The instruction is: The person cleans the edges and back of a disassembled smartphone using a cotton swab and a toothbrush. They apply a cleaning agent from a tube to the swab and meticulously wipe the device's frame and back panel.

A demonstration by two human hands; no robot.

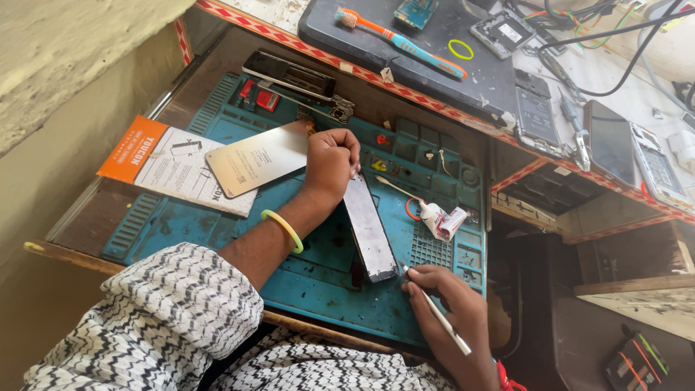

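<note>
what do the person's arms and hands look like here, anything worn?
Both hands bare, no gloves. Left hand: yellow-green bangle on the wrist, loose white sleeve with black zigzag pattern pushed up past the forearm. Right hand: red thread at the wrist.

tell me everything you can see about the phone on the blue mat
The phone is a slim dark slab with a dull, smudged, greyish face, lying flat and angled on the blue work mat. The left hand presses a fist on its far end. The right hand holds a thin metal tool whose tip meets the near corner.
</note>
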